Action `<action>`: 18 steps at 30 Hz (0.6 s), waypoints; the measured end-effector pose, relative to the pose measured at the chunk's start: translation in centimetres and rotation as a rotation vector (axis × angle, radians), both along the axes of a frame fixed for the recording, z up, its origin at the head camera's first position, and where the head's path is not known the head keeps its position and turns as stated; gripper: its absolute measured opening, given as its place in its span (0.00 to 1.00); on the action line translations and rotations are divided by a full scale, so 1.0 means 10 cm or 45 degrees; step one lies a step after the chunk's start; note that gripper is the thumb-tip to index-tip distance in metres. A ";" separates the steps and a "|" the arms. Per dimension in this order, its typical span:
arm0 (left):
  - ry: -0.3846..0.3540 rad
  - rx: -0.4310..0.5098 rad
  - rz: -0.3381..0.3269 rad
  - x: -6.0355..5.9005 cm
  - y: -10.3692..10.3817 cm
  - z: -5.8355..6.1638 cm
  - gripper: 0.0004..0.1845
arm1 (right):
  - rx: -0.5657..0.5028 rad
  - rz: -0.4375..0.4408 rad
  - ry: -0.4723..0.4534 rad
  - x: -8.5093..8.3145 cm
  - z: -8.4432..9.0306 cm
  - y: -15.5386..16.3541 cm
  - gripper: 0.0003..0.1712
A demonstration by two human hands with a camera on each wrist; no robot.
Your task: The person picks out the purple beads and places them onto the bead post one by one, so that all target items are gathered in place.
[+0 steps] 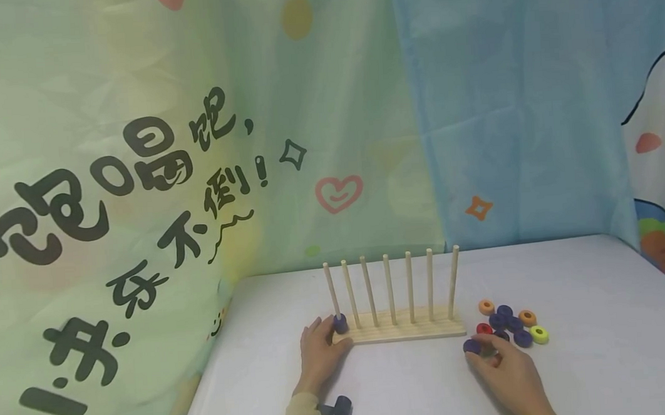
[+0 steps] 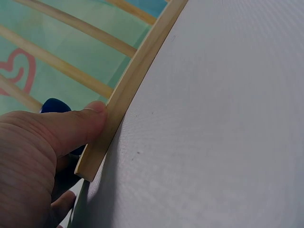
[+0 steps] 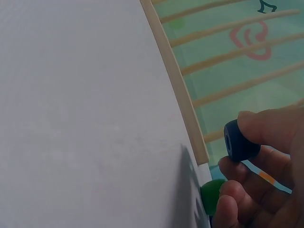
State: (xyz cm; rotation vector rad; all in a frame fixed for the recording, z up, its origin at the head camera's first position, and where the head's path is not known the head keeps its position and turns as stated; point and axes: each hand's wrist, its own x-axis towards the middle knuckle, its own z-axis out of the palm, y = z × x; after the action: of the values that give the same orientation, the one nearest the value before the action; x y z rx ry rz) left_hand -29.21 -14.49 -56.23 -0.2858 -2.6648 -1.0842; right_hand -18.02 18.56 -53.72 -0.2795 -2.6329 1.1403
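Honestly, a side pinch looked right

Right hand point(image 1: 509, 369) had a dark blue, round, drilled bead point(image 1: 471, 347) pinched between thumb and fingers, near the right end of the pale wooden seven-peg rack point(image 1: 401, 335). Left hand point(image 1: 319, 351) gripped the rack's left end, thumb on the near edge. I'd guess the bead was light, hard and a bit slick, hardly fragile; pinching its curved side left the hole uncovered. The rack looked stiff, so low on its base seemed a safe hold. Loose blue, orange, red and yellow beads point(image 1: 515, 323) lay farther right.
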 end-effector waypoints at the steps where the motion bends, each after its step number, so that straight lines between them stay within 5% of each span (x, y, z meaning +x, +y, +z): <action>1: -0.004 0.002 -0.001 0.00 0.00 0.00 0.27 | 0.000 -0.002 0.003 0.00 -0.01 -0.01 0.24; 18: -0.006 0.007 -0.006 -0.01 0.00 0.01 0.27 | -0.308 0.047 -0.164 -0.01 -0.02 -0.19 0.28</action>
State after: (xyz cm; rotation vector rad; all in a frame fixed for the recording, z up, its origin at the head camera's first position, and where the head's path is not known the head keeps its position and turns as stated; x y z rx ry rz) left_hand -29.35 -14.53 -56.18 -0.2890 -2.6661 -1.0953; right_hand -18.16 16.70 -53.95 -0.3632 -2.6174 1.5031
